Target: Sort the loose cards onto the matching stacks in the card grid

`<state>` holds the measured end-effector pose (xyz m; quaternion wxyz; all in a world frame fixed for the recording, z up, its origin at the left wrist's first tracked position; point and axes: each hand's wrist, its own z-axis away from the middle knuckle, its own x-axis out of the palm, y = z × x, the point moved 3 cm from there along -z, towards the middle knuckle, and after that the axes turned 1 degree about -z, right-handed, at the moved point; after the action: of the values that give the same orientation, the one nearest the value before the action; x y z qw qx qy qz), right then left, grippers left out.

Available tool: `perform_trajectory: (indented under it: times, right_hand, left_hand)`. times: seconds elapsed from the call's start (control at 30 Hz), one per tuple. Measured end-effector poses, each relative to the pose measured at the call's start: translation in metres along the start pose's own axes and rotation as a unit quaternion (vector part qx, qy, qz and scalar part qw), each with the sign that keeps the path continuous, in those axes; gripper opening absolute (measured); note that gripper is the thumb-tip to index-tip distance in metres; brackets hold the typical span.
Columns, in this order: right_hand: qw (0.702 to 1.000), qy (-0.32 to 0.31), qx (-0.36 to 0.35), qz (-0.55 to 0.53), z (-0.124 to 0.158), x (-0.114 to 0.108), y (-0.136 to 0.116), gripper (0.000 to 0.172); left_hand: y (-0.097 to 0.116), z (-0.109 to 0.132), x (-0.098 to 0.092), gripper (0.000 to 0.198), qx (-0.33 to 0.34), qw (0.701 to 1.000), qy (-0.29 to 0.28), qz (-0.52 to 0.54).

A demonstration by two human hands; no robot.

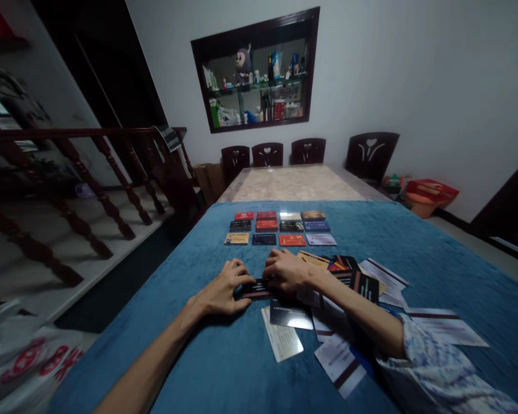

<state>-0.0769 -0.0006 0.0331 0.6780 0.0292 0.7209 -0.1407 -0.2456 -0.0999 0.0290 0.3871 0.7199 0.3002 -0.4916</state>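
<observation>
Both my hands rest on a blue cloth point(198, 368) that covers the near part of a long table. My left hand point(224, 290) and my right hand point(287, 270) pinch the two ends of a black card point(255, 289) between them, fingers curled. Beyond my hands, a neat grid of cards point(280, 228) lies in three rows, red, black, blue and orange. Loose cards point(290, 322) are scattered under and to the right of my right forearm, some face down and white with a dark stripe.
The bare marble tabletop point(291, 183) continues beyond the cloth, with several dark chairs point(371, 152) at the far end. A wooden stair railing point(90, 184) stands on the left. A red box point(429, 192) sits on the floor at right. A plastic bag point(21, 356) lies lower left.
</observation>
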Motion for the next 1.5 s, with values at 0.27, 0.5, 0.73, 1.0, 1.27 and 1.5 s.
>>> perform_trajectory:
  times: [0.27, 0.5, 0.73, 1.0, 1.27, 1.5]
  right_hand:
    - [1.000, 0.010, -0.021, -0.020, 0.003, 0.000, 0.000, 0.030]
    - [0.999, 0.038, -0.031, -0.019, 0.002, -0.001, 0.000, 0.028]
    - [0.993, 0.098, -0.057, -0.013, 0.000, -0.001, 0.002, 0.022]
    - [0.989, 0.146, -0.018, 0.017, -0.004, 0.006, 0.003, 0.030]
    - [0.981, 0.187, 0.043, 0.024, -0.010, 0.021, 0.009, 0.036]
    - [0.980, 0.177, 0.080, 0.042, -0.010, 0.022, 0.005, 0.036]
  left_hand:
    - [-0.017, 0.004, -0.001, 0.029, -0.031, 0.999, 0.035, 0.010]
    - [-0.025, 0.005, -0.005, 0.015, -0.024, 0.997, 0.053, 0.060]
    - [-0.034, 0.004, -0.007, 0.021, -0.026, 0.987, 0.118, 0.110]
    - [-0.035, 0.004, -0.006, 0.029, -0.037, 0.981, 0.166, 0.090]
    - [-0.044, 0.005, 0.002, 0.021, -0.046, 0.973, 0.211, 0.080]
    - [-0.045, 0.004, 0.006, 0.022, -0.065, 0.971, 0.222, 0.063]
